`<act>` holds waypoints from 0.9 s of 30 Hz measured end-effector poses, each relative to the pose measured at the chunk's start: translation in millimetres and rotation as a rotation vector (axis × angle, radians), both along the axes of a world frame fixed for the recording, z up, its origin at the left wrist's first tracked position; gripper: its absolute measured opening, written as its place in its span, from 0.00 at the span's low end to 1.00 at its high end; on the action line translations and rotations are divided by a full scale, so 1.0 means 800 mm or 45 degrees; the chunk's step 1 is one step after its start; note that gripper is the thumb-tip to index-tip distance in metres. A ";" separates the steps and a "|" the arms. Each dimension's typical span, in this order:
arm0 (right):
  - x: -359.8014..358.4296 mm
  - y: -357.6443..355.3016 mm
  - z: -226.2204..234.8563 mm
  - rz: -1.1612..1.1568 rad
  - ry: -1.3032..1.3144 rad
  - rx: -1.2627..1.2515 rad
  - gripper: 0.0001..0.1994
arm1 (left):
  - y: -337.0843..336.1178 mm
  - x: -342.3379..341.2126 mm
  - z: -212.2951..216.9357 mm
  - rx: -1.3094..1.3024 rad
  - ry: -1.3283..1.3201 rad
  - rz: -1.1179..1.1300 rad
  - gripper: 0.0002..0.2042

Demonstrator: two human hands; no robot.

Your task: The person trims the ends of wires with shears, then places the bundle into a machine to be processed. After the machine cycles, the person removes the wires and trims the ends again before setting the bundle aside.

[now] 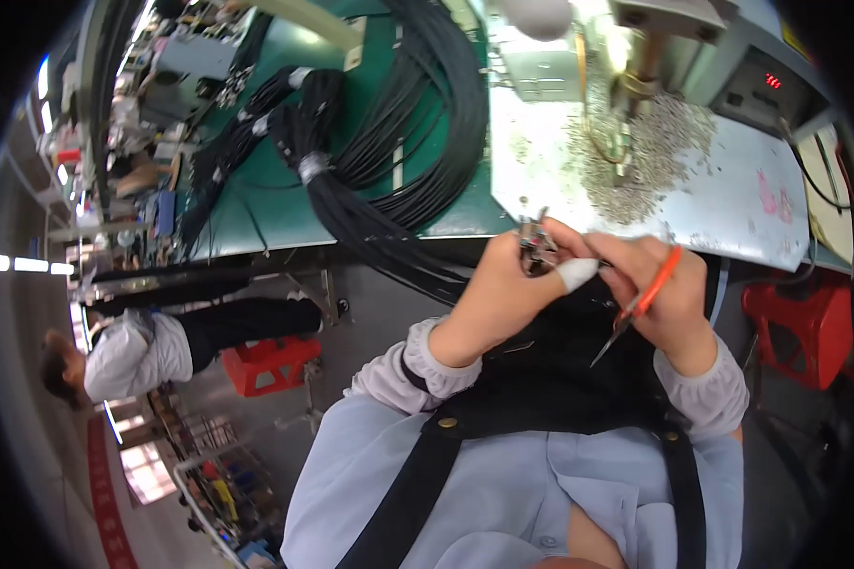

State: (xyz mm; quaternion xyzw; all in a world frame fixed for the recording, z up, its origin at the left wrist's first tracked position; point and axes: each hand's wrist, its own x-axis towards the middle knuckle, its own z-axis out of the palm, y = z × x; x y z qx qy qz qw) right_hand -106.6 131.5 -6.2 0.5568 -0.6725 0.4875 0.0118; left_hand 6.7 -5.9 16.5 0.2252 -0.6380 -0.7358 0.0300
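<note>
the left hand is closed on small silvery metal pieces, lying between thumb and fingers. the right hand grips an orange-handled, pointed metal tool, its tip toward the body.

Left hand curled just beside the similarly curled right hand

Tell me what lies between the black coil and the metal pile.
In the head view, pale board, lightly specked, separates the coil and pile; farther back stands a grey block.
</note>
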 end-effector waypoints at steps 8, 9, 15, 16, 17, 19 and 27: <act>0.026 0.012 -0.006 -0.121 -0.189 -0.037 0.08 | 0.018 0.006 -0.008 -0.088 0.135 0.076 0.10; 0.030 0.014 -0.009 -0.144 -0.396 -0.009 0.07 | 0.022 0.008 -0.003 -0.228 0.174 0.099 0.11; 0.044 0.011 -0.012 -0.229 -0.905 0.012 0.04 | 0.033 0.015 -0.009 -0.935 0.476 0.161 0.15; 0.044 0.013 -0.014 -0.229 -0.947 -0.013 0.03 | 0.035 0.014 -0.011 -0.945 0.469 0.172 0.15; 0.044 0.014 -0.016 -0.229 -0.988 -0.037 0.03 | 0.036 0.014 -0.013 -0.985 0.534 0.176 0.15; 0.049 0.015 -0.017 -0.206 -1.033 -0.061 0.03 | 0.038 0.015 -0.014 -1.070 0.663 0.184 0.16; 0.053 0.020 -0.031 -0.198 -0.871 -0.014 0.09 | 0.047 0.021 -0.012 -1.046 0.701 0.174 0.18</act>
